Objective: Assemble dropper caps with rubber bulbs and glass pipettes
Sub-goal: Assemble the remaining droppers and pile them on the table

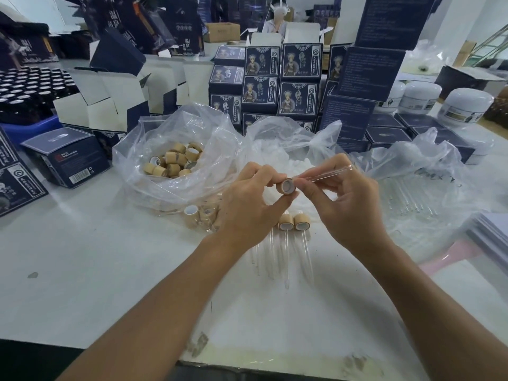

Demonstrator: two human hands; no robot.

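My left hand (248,203) pinches a tan bamboo-look dropper cap (287,186), its open white-lined end turned toward me. My right hand (347,200) pinches a clear glass pipette (328,175) whose near end meets the cap; its far tip points up and to the right. Below my hands, finished droppers (294,225) lie on the white table (110,270), caps away from me and glass tubes toward me. A clear bag of loose caps (176,160) sits at the left. A bag of white rubber bulbs (277,158) sits behind my hands, and glass pipettes lie in a bag (406,196) at the right.
Dark blue printed cartons (277,86) are stacked behind the bags, with open cartons (110,105) and a tray of dark bottles (30,92) at the left. White jars (467,105) stand at the far right. A stack of paper (492,237) lies at the right edge. A person sits at the back.
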